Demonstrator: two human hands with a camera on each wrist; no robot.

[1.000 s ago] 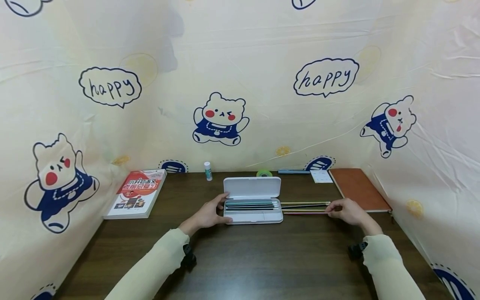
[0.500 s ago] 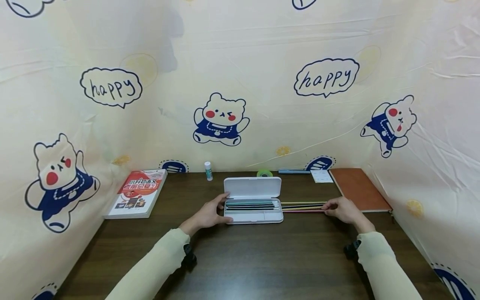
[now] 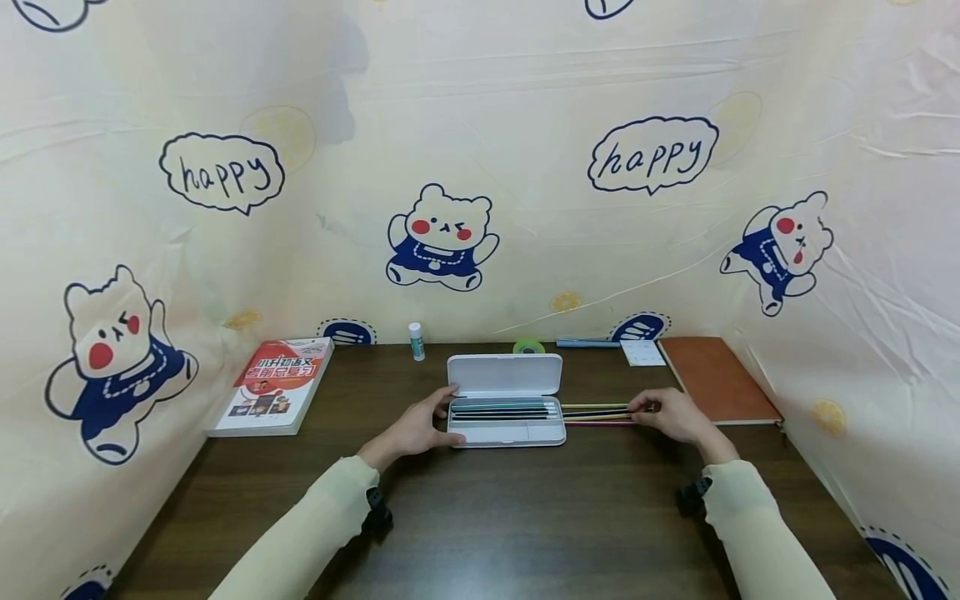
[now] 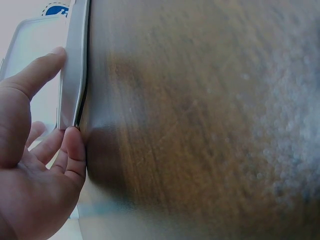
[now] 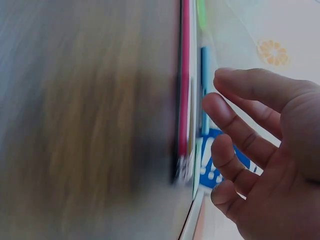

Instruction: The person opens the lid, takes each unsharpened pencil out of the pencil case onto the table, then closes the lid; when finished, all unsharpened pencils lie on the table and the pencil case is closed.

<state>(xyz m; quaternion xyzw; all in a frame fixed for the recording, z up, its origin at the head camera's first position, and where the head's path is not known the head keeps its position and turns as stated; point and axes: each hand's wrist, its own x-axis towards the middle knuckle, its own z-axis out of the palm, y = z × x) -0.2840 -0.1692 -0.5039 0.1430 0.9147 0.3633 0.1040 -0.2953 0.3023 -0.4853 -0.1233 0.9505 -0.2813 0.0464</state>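
Observation:
A white pencil case (image 3: 510, 433) lies on the table with its lid (image 3: 506, 375) raised and several pencils (image 3: 498, 410) inside. My left hand (image 3: 414, 425) grips its left end; in the left wrist view the thumb of that hand (image 4: 35, 175) lies on the rim and the fingers are curled at the case's end. Several more pencils (image 3: 600, 410) lie side by side at the case's right, a pink one (image 5: 185, 75) in front. Over their right ends is my right hand (image 3: 667, 414). In the right wrist view, its fingers (image 5: 235, 120) are loosely bent, with nothing showing between them.
A thick book (image 3: 273, 387) lies at the left. Along the back stand or lie a glue stick (image 3: 417, 343), green tape (image 3: 528, 347), a blue pen-like stick (image 3: 585, 343) and a small pale card (image 3: 642, 352). A brown notebook (image 3: 720, 379) lies behind my right hand.
My right hand has moved left along the loose pencils, closer to the case. My left hand and the pencil case have stayed in place.

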